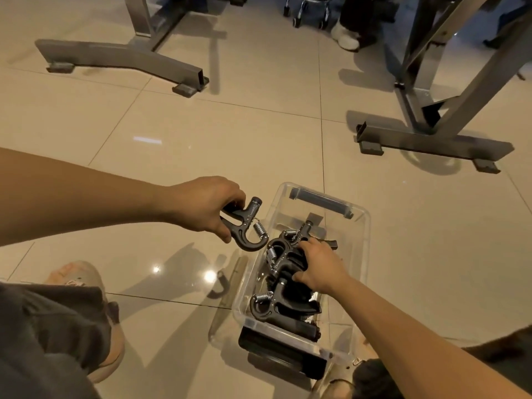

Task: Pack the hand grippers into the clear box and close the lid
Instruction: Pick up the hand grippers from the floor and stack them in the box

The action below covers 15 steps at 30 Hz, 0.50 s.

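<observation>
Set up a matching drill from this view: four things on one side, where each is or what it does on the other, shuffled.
1 left hand
2 right hand
3 clear box
4 white shoe

A on the floor, open
B grips a loose hand gripper beside the box
C far off, near stool castors
D rests on the packed hand grippers

Pairs: 1-B, 2-D, 3-A, 4-C

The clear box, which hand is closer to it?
Right. The right hand is inside the clear box, touching the packed grippers. The left hand is just outside its left side, holding one hand gripper.
</observation>
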### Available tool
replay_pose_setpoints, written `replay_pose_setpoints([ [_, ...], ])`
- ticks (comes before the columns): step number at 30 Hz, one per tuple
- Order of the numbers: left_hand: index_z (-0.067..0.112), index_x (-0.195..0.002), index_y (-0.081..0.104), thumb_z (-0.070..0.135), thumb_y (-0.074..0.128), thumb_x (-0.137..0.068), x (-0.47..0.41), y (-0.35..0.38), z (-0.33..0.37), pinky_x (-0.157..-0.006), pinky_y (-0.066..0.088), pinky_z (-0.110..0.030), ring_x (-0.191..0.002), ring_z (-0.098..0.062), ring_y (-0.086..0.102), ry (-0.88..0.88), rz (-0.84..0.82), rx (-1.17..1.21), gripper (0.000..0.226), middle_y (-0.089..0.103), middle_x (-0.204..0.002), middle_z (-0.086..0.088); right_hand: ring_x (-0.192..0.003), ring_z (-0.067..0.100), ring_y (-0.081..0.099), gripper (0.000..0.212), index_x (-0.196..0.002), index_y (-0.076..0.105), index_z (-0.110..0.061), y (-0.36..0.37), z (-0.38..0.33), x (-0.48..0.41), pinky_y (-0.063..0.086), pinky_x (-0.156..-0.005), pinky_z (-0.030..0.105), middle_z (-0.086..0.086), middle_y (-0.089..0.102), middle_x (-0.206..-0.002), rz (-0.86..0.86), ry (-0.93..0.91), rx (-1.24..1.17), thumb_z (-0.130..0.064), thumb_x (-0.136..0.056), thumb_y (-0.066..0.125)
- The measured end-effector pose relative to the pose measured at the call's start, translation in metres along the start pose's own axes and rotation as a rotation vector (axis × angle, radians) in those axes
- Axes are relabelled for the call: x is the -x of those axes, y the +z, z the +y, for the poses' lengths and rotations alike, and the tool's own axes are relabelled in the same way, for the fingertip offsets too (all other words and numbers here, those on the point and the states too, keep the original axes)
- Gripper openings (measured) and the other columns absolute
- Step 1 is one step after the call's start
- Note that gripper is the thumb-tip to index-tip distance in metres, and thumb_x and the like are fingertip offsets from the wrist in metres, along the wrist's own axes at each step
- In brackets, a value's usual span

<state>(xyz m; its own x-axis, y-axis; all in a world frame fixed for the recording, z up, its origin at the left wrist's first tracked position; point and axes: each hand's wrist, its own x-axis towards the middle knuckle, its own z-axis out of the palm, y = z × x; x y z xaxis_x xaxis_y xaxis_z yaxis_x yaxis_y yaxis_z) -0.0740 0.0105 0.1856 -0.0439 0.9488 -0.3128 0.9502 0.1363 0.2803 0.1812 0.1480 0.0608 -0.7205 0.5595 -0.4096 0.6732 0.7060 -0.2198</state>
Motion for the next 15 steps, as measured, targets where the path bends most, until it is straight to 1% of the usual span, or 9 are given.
replay_pose_setpoints([
  [3, 0.028, -0.095, 0.056, 0.053, 0.087, -0.065, -0.004, 0.008, 0.002, -0.076, 0.047, -0.032, -0.088, -0.012, 0.051, 0.030, -0.023, -0.014, 0.050, 0.053, -0.091, 0.014, -0.130, 0.027, 0.044, 0.081, -0.146, 0.045, -0.020, 0.000, 0.001, 0.000, 0.045, -0.105, 0.044, 0.000, 0.048, -0.141, -0.005, -0.001, 0.000, -0.045, -0.078, 0.081],
  [6, 0.027, -0.098, 0.057, 0.053, 0.087, -0.066, -0.008, 0.011, 0.006, -0.076, 0.045, -0.030, -0.089, -0.011, 0.050, 0.048, -0.034, -0.026, 0.051, 0.053, -0.092, 0.014, -0.131, 0.025, 0.044, 0.084, -0.147, 0.044, -0.021, -0.001, 0.001, 0.000, 0.045, -0.105, 0.043, -0.001, 0.049, -0.141, -0.003, -0.003, 0.006, -0.048, -0.077, 0.081],
  [9, 0.026, -0.101, 0.059, 0.053, 0.086, -0.066, -0.011, 0.014, 0.012, -0.074, 0.044, -0.028, -0.090, -0.011, 0.050, 0.061, -0.019, -0.018, 0.052, 0.055, -0.094, 0.013, -0.132, 0.024, 0.045, 0.086, -0.149, 0.042, -0.022, -0.002, 0.002, 0.001, 0.045, -0.105, 0.041, -0.001, 0.048, -0.142, -0.004, -0.011, 0.019, -0.049, -0.078, 0.081],
  [12, 0.025, -0.102, 0.060, 0.055, 0.086, -0.066, -0.011, 0.017, 0.016, -0.074, 0.044, -0.028, -0.090, -0.011, 0.050, 0.065, 0.006, -0.008, 0.054, 0.056, -0.095, 0.012, -0.133, 0.024, 0.045, 0.087, -0.150, 0.040, -0.022, -0.007, -0.001, 0.004, 0.045, -0.106, 0.042, 0.000, 0.047, -0.145, -0.027, -0.004, 0.027, -0.053, -0.079, 0.078],
  [14, 0.025, -0.102, 0.060, 0.056, 0.085, -0.065, -0.010, 0.020, 0.017, -0.074, 0.045, -0.028, -0.089, -0.011, 0.051, 0.056, 0.035, 0.006, 0.054, 0.056, -0.095, 0.012, -0.130, 0.024, 0.048, 0.080, -0.147, 0.045, -0.020, -0.019, -0.004, 0.005, 0.046, -0.103, 0.041, 0.002, 0.050, -0.142, 0.008, -0.007, -0.010, -0.057, -0.082, 0.073],
  [15, 0.026, -0.101, 0.060, 0.057, 0.085, -0.065, -0.010, 0.022, 0.018, -0.074, 0.046, -0.029, -0.089, -0.011, 0.051, 0.043, 0.056, 0.022, 0.054, 0.056, -0.095, 0.013, -0.125, 0.023, 0.052, 0.069, -0.141, 0.052, -0.019, -0.026, -0.007, 0.005, 0.048, -0.099, 0.040, 0.002, 0.054, -0.136, 0.056, -0.017, -0.082, -0.055, -0.085, 0.070],
])
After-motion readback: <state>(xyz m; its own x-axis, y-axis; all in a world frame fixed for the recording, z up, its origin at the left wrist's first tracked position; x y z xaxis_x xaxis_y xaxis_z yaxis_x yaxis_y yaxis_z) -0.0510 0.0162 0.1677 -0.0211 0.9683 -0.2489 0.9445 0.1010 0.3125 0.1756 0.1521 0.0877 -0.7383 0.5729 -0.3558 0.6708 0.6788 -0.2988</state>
